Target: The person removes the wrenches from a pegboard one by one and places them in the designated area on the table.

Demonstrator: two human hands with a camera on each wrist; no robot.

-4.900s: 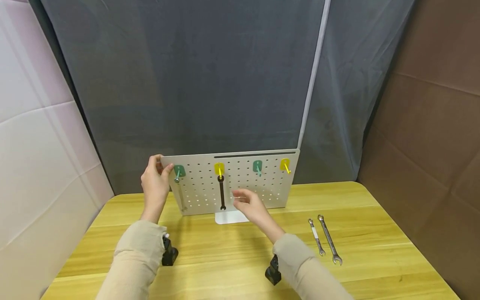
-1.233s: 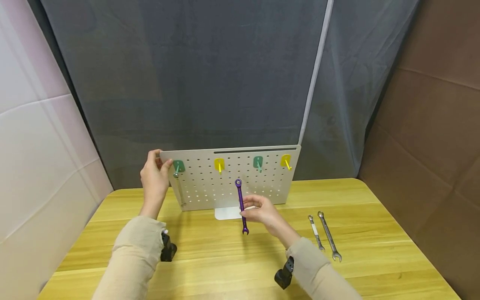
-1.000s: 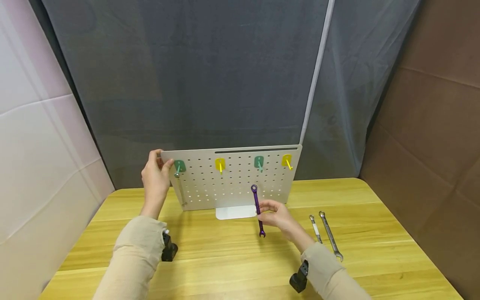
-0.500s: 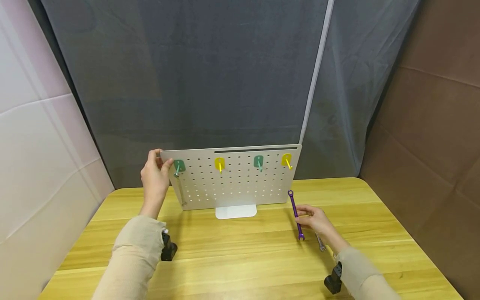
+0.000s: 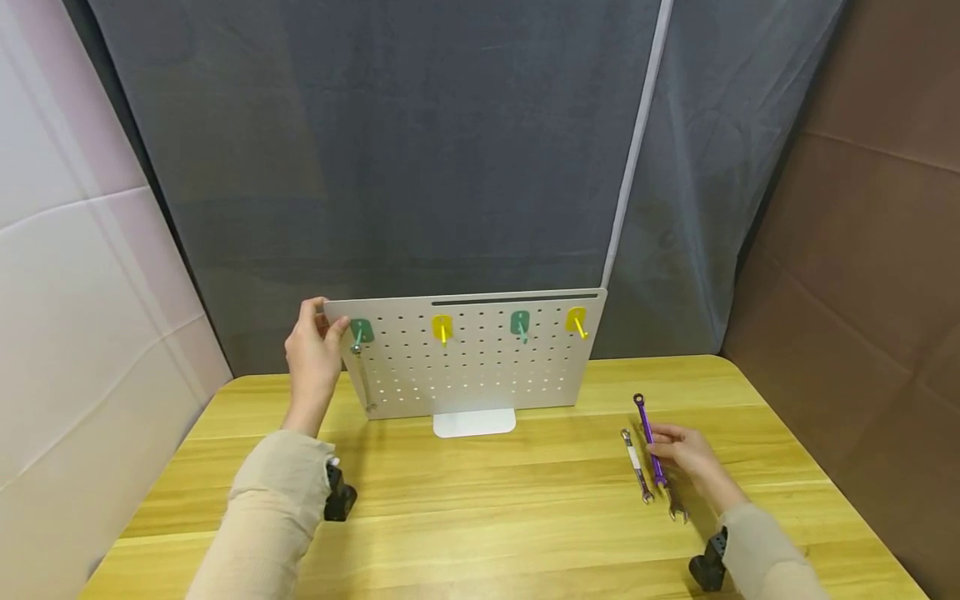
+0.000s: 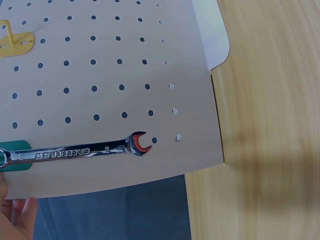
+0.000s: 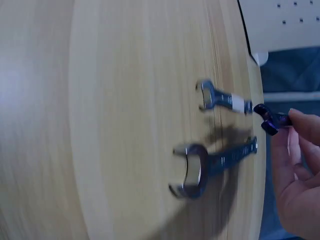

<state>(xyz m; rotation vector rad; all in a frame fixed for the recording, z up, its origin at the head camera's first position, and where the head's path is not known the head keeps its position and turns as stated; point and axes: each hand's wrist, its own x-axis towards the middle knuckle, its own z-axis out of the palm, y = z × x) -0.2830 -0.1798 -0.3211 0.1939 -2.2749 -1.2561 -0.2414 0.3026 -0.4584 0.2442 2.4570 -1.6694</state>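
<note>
My left hand (image 5: 312, 367) grips the upper left edge of a white pegboard (image 5: 480, 367), thumb on its front. Close to that thumb, a silver combination wrench (image 6: 80, 152) hangs from the green hook (image 5: 362, 331). At the right of the table, my right hand (image 5: 690, 458) pinches a purple combination wrench (image 5: 647, 429) by its shank, ring end away from me. In the head view it overlaps a larger silver wrench (image 5: 677, 508). A smaller silver wrench (image 5: 636, 471) with a white label lies just left of it. The right wrist view shows the purple open end (image 7: 270, 122) above the tabletop.
Three other hooks on the board hold nothing: a yellow hook (image 5: 442, 327), a green hook (image 5: 520, 323) and another yellow hook (image 5: 577, 320). The board's white foot (image 5: 474, 423) rests on the wooden table (image 5: 480, 517). Cloth screens (image 5: 450, 150) enclose the table behind and at both sides.
The purple wrench has come off the left yellow hook, pinched in my right hand, and has travelled right to the silver wrenches. My left hand keeps its grip on the board.
</note>
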